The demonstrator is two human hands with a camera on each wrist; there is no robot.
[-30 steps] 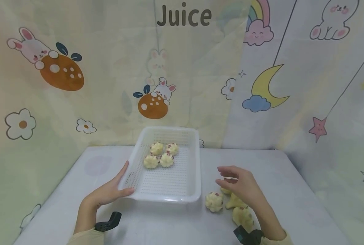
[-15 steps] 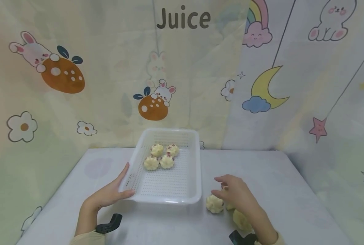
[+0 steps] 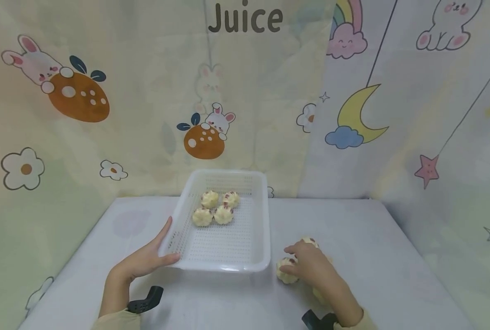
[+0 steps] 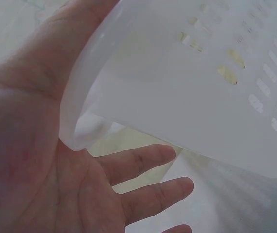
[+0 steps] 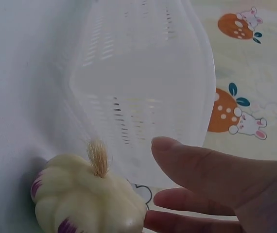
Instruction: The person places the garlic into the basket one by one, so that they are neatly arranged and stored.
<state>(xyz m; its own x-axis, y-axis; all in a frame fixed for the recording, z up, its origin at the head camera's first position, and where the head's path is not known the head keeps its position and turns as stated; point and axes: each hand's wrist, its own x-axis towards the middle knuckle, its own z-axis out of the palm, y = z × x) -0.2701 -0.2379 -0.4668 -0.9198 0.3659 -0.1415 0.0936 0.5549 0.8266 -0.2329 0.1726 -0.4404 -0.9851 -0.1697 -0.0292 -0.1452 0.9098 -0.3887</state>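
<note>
In the head view my left hand supports the near left corner of a white perforated plastic basket, thumb across its rim. The left wrist view shows the other fingers straight and spread below the rim. Several pale garlic bulbs with purple streaks sit grouped inside. Right of the basket, my right hand reaches over more bulbs, its fingers at the nearest garlic bulb. The right wrist view shows that bulb's root tuft, with the thumb apart from it. My right hand and forearm partly hide the other bulbs.
A white cloth covers the table. Behind the basket, a printed fabric backdrop hangs close to the table's far edge. Another garlic bulb lies just beyond my right hand.
My right hand has lowered and moved left toward the nearest garlic bulb, covering more of the pile. My left hand keeps its place at the basket; the bulbs inside have not moved.
</note>
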